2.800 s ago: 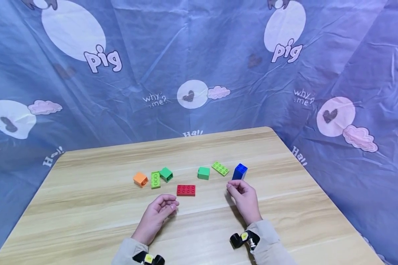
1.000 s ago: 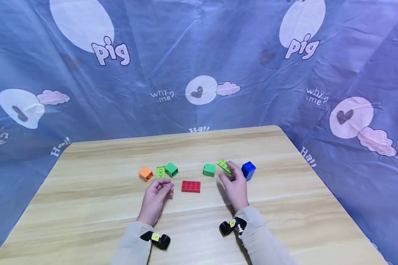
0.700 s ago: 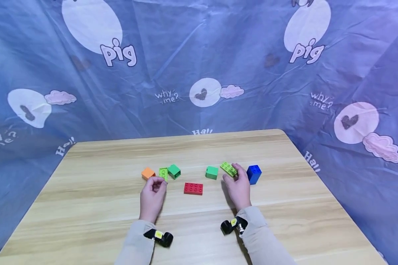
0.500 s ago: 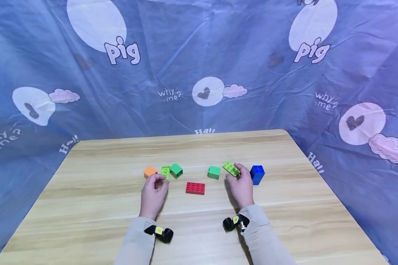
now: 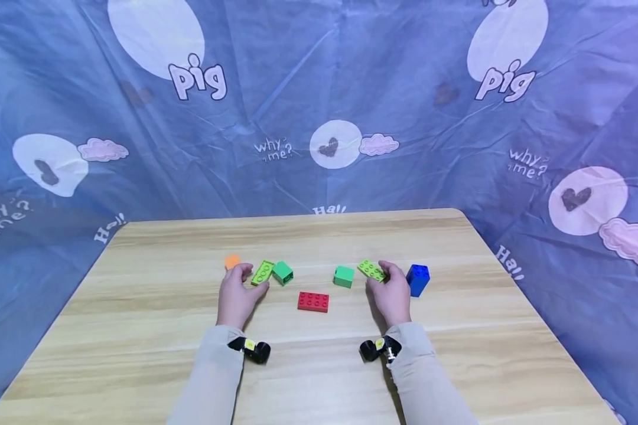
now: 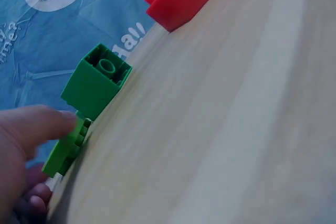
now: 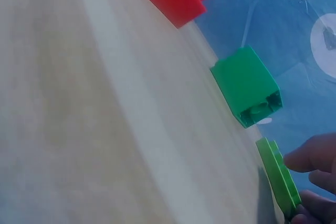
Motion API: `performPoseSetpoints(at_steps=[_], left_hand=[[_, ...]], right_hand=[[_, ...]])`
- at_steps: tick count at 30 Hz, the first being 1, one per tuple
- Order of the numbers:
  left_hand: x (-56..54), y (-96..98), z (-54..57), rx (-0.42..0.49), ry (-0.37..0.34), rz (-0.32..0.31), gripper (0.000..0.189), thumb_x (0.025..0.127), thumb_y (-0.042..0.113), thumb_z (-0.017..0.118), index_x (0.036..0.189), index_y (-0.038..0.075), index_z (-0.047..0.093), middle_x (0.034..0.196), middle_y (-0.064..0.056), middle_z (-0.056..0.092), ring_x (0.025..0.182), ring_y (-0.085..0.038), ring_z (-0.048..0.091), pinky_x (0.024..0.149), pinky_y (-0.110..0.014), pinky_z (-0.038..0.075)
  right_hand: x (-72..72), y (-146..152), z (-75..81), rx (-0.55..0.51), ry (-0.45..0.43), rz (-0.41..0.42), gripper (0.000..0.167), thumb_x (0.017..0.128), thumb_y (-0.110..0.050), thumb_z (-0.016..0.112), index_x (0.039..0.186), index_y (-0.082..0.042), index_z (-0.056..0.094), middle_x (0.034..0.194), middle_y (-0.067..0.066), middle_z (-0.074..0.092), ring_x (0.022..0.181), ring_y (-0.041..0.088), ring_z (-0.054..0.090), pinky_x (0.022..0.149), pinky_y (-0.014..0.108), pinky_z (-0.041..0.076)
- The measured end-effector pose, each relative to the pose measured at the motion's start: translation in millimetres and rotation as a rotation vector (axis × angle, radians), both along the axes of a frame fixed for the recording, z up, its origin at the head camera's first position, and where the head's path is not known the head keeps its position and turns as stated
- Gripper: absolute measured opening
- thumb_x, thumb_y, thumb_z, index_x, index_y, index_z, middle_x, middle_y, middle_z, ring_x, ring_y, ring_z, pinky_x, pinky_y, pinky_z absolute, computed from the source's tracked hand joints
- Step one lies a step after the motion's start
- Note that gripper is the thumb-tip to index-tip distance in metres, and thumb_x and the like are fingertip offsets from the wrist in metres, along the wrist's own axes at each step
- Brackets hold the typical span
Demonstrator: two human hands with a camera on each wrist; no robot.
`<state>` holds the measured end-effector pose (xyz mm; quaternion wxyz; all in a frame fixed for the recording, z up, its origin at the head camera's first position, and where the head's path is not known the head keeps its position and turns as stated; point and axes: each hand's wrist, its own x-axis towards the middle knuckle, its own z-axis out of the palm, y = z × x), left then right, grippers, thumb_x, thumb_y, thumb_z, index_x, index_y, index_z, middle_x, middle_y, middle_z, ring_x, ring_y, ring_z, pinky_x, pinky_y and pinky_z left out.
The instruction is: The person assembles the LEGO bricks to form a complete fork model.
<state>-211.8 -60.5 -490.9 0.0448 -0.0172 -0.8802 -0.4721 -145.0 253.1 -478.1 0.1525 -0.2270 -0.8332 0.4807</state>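
In the head view, my left hand (image 5: 238,298) is spread beside a flat lime-green toy brick (image 5: 263,272), its hollow underside up. Thumb and fingers are on either side of the brick's near end; contact is unclear. An orange brick (image 5: 232,261) is partly hidden behind that hand. My right hand (image 5: 392,293) pinches the right end of another lime-green brick (image 5: 371,270), studs up. The right wrist view shows fingertips against this lime-green brick (image 7: 279,176); in the left wrist view a blurred finger covers part of the other lime-green brick (image 6: 67,148).
A green brick (image 5: 283,273) lies beside the left lime-green one, and another green brick (image 5: 343,276) is left of the right one. Nearer the person is a red brick (image 5: 313,301). A tall blue brick (image 5: 418,280) stands right of my right hand. A printed blue cloth hangs behind the table (image 5: 319,366).
My left hand has moved forward and its fingers have spread. The left lime-green brick has turned to a slant, and the orange brick has shifted left and back. My right hand moved from the blue brick to the right lime-green one.
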Motion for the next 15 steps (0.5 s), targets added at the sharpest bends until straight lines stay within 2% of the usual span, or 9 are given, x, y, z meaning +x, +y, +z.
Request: performPoseSetpoints(at_steps=[4, 7, 9, 13, 15], left_hand=[[-4.1, -1.0, 1.0, -0.074, -0.025, -0.034, 0.054, 0.084, 0.018, 0.08, 0.13, 0.0, 0.058, 0.126, -0.019, 0.056, 0.114, -0.034, 0.054, 0.1, -0.049, 0.045], [-4.5, -3.6, 0.3, -0.076, -0.007, 0.001, 0.047, 0.086, 0.015, 0.077, 0.128, 0.001, 0.062, 0.115, -0.016, 0.058, 0.104, -0.03, 0.055, 0.09, -0.044, 0.046], [-3.0, -6.1, -0.1, -0.041, 0.011, 0.04, 0.043, 0.088, 0.014, 0.074, 0.128, 0.002, 0.064, 0.109, -0.014, 0.059, 0.098, -0.027, 0.055, 0.084, -0.039, 0.046], [0.8, -10.1, -1.5, 0.08, 0.043, 0.104, 0.032, 0.094, 0.018, 0.068, 0.122, 0.004, 0.068, 0.101, -0.011, 0.062, 0.09, -0.022, 0.056, 0.079, -0.032, 0.047], [2.7, -11.2, -1.4, 0.131, 0.057, 0.11, 0.027, 0.097, 0.022, 0.065, 0.116, 0.004, 0.07, 0.097, -0.011, 0.064, 0.087, -0.022, 0.056, 0.077, -0.031, 0.046]], right_hand=[[0.4, 2.1, 0.0, 0.059, -0.038, 0.028, 0.05, 0.085, -0.008, 0.071, 0.134, -0.002, 0.059, 0.133, 0.02, 0.059, 0.119, 0.035, 0.056, 0.103, 0.049, 0.045], [-0.5, 0.9, 0.5, 0.121, -0.048, 0.061, 0.047, 0.084, -0.008, 0.075, 0.129, -0.002, 0.062, 0.128, 0.021, 0.062, 0.116, 0.035, 0.058, 0.1, 0.05, 0.045], [-1.0, -0.1, 0.4, 0.149, -0.049, 0.069, 0.045, 0.083, -0.007, 0.076, 0.127, -0.002, 0.064, 0.124, 0.021, 0.064, 0.114, 0.035, 0.059, 0.099, 0.05, 0.046], [-0.5, -1.4, -0.2, 0.137, -0.054, 0.066, 0.043, 0.083, -0.003, 0.076, 0.125, -0.002, 0.065, 0.121, 0.02, 0.065, 0.113, 0.035, 0.06, 0.1, 0.049, 0.046], [1.0, -1.4, -0.1, 0.122, -0.051, 0.066, 0.042, 0.083, -0.003, 0.075, 0.125, -0.003, 0.065, 0.122, 0.02, 0.065, 0.113, 0.034, 0.06, 0.099, 0.049, 0.047]])
